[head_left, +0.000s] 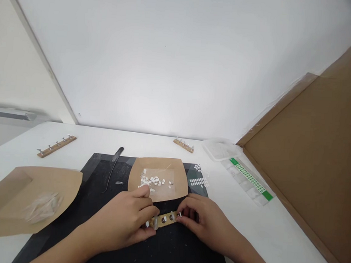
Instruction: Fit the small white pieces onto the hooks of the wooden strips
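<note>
On the black mat [167,255] lies a short wooden strip [167,221] with a row of round metal studs, several carrying white oval pads. My left hand [127,218] is at the strip's left part, thumb and fingers closed on a small clear plastic piece [156,222] standing over the strip. My right hand [205,221] pinches the strip's right end, by the last stud. Just beyond my hands, a brown paper tray [180,174] holds loose white oval pieces [154,181].
A brown tray [6,187] with clear plastic pieces [44,206] stands left. Behind are a slim dark tool [114,165] and two strips on stands, left [57,146] and centre [183,145]. White oval stickers [198,182], a green-edged packet [251,181] and cardboard [312,157] are right.
</note>
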{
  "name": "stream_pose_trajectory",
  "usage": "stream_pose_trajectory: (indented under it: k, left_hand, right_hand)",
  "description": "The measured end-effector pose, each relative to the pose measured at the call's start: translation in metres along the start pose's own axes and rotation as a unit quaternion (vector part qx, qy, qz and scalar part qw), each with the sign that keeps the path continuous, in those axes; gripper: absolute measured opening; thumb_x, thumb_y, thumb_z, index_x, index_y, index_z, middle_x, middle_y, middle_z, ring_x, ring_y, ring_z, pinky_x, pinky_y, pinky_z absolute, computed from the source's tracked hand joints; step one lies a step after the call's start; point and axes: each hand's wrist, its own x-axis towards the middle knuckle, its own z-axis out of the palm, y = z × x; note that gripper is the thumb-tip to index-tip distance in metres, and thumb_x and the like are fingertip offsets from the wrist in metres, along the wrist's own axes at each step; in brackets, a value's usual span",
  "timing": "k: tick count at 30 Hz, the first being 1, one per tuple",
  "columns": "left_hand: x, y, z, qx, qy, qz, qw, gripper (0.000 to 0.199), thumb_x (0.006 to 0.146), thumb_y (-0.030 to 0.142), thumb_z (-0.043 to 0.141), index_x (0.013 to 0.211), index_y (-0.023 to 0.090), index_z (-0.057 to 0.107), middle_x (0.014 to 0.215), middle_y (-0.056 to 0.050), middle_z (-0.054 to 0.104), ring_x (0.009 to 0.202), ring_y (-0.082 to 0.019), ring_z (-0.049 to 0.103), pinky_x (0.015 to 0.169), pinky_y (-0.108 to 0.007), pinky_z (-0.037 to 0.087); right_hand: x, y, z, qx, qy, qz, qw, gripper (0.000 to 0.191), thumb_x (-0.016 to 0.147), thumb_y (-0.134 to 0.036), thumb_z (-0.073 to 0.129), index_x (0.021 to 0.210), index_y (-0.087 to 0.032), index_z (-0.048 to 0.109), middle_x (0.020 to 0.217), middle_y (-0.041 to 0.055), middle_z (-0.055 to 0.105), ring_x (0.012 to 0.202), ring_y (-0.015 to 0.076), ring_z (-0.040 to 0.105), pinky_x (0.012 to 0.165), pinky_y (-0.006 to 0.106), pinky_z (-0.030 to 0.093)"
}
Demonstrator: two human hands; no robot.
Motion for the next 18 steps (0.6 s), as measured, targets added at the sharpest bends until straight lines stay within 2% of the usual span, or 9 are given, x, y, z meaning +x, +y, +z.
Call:
stream_pose_trajectory:
  k: [5, 10, 18]
  left_hand:
    - [-0.0016, -0.0024, 0.0024, -0.004, -0.011, -0.001, 1.0, 0.019, 0.098, 0.037, 0.07, 0.108, 0.02, 0.069, 0.086, -0.005, 0.072, 0.087, -0.027, 0.061, 0.069, -0.036, 0.05]
    - [-0.0032, -0.0038, 0.0051, -0.001, -0.018, -0.004, 1.0, 0.02, 0.099, 0.038, 0.07, 0.11, 0.021, 0.068, 0.088, -0.005, 0.072, 0.088, -0.026, 0.062, 0.069, -0.035, 0.049]
    - [-0.0021, -0.0042, 0.0037, 0.0, -0.014, -0.007, 1.0, 0.02, 0.1, 0.039, 0.068, 0.11, 0.021, 0.068, 0.086, -0.005, 0.072, 0.087, -0.026, 0.062, 0.07, -0.034, 0.049]
  right_hand:
    - [0.0007, 0.0015, 0.0013, 0.012, -0.003, 0.005, 1.0, 0.005, 0.095, -0.026, 0.075, 0.099, -0.027, 0.073, 0.093, -0.0024, 0.068, 0.079, 0.0148, 0.064, 0.07, 0.026, 0.048]
    - [0.0012, 0.0025, 0.0015, 0.016, -0.002, 0.002, 1.0, 0.014, 0.095, -0.026, 0.074, 0.108, -0.03, 0.073, 0.095, -0.0024, 0.068, 0.08, 0.0149, 0.064, 0.071, 0.027, 0.049]
    - [-0.0016, -0.0013, -0.0008, 0.007, -0.009, -0.004, 1.0, 0.008, 0.097, -0.025, 0.071, 0.104, -0.028, 0.073, 0.097, -0.0018, 0.068, 0.081, 0.0149, 0.064, 0.07, 0.027, 0.048]
